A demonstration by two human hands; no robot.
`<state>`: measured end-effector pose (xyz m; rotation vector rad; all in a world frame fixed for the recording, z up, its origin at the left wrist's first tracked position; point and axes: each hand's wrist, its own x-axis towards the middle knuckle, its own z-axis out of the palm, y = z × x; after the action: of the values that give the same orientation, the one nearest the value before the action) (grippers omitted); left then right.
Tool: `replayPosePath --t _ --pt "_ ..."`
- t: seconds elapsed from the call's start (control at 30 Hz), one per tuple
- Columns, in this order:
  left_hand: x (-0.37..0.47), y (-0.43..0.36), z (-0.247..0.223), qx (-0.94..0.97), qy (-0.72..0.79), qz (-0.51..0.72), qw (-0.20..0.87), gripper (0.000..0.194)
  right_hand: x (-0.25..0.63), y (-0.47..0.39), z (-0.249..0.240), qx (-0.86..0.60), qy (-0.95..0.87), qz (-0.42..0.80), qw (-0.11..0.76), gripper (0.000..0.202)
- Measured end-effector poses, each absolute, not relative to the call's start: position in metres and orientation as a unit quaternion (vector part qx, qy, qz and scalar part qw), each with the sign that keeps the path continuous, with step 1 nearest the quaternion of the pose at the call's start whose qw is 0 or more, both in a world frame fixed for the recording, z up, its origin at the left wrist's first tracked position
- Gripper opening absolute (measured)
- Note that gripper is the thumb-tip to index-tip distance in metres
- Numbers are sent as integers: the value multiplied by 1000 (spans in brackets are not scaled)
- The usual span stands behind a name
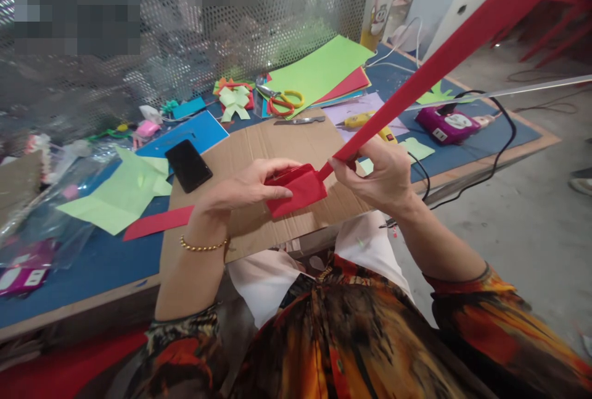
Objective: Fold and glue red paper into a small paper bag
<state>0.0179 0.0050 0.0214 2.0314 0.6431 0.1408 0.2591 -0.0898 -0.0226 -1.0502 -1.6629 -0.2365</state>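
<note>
My left hand (250,184) is closed on a red folded piece (298,194), with the thumb pressed on its near face. It looks like layered paper or cloth; I cannot tell which. My right hand (383,174) pinches a long red strip (416,81) close to its lower end, which meets the right edge of the folded piece. From there the strip rises to the upper right, where it runs into other red shapes. Both hands are above a cardboard sheet (277,140). A flat red strip (160,223) lies on the table by my left wrist.
A black phone (189,166), scissors (283,100), a knife blade (300,121) and a yellow glue gun (358,120) lie around the cardboard. Green paper (324,69), a purple power socket (448,123) with a black cable and a drink cup (380,7) are farther back, before a perforated metal screen (296,10).
</note>
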Motion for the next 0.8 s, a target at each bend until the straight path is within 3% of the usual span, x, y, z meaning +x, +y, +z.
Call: replayPosePath --t 0.3,0.8 --pt "21 5 24 838 261 55 476 51 256 -88 -34 -457 -645 0 612 15" --pt "21 4 24 857 286 28 428 58 249 -76 -29 -474 -643 90 594 16"
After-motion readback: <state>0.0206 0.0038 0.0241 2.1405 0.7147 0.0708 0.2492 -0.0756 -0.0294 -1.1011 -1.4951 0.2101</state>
